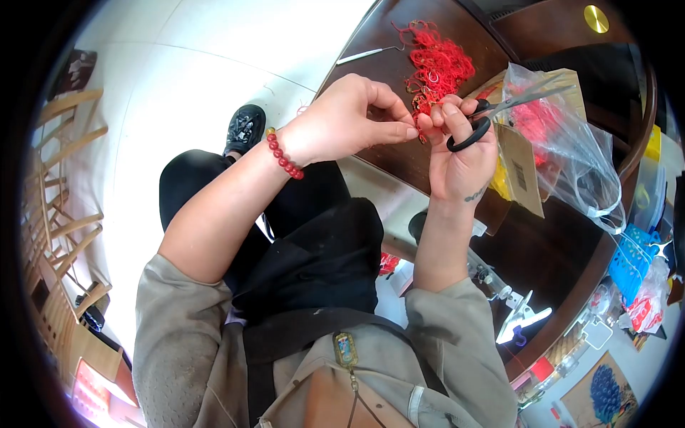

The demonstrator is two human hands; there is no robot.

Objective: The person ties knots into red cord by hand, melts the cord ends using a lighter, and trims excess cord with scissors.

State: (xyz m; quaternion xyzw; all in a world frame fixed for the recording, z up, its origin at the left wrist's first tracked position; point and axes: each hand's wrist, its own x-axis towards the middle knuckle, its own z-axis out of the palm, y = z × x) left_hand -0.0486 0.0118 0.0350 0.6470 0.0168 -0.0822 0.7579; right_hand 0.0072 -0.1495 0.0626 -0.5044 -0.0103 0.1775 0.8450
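Note:
My left hand (339, 121), with a red bead bracelet (282, 155) at its wrist, has thumb and forefinger pinched at a bit of red cord. Right beside it, my right hand (460, 153) is palm up with fingers curled. Black-handled scissors (469, 135) hang on its fingers, their blades pointing up and right, away from the cord. Its fingertips are close to the same red cord; their exact grip is hidden. Just beyond both hands, a tangled heap of red cords (439, 60) lies on the dark wooden table (385, 78).
A white-handled hook tool (360, 55) lies near the table's left edge. On the right are a clear plastic bag (571, 157) with red material and a cardboard piece (519, 171). Wooden chairs (68, 164) stand at the far left. A black shoe (246, 127) is on the pale floor.

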